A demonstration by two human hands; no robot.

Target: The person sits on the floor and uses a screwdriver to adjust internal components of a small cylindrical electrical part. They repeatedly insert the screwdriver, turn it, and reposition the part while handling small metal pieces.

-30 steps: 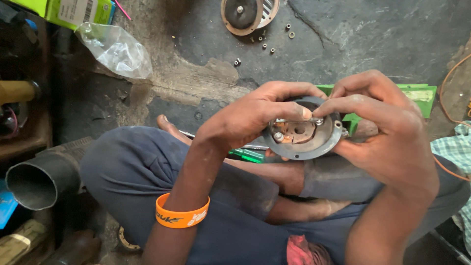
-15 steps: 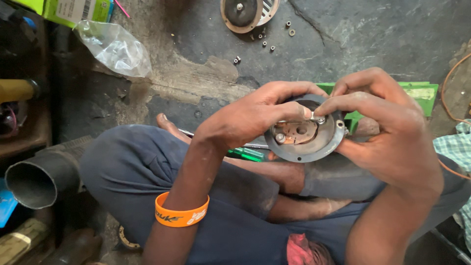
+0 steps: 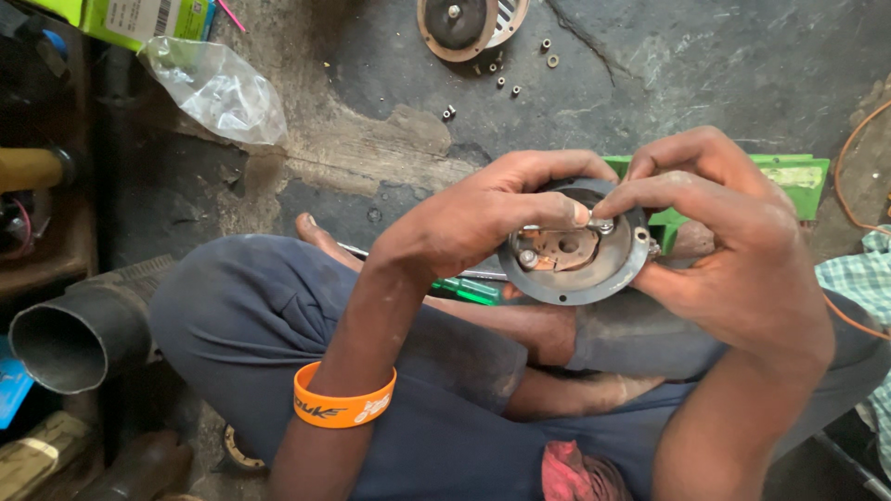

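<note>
I sit cross-legged on a stone floor. Both hands hold a round grey metal plate with a copper-coloured part at its middle, just above my knees. My left hand grips the plate's left rim, its thumb and forefinger pinching toward a small screw on the plate's upper face. My right hand cups the plate's right side, and its fingertips pinch at the same screw. An orange wristband circles my left forearm.
A second round cover lies on the floor at the top with several loose nuts and screws beside it. A clear plastic bag lies upper left. A black pipe sits left. A green tray and green-handled screwdriver lie under my hands.
Both hands stay on the plate, with only slight finger movement at the small screw. The view has shifted very little.
</note>
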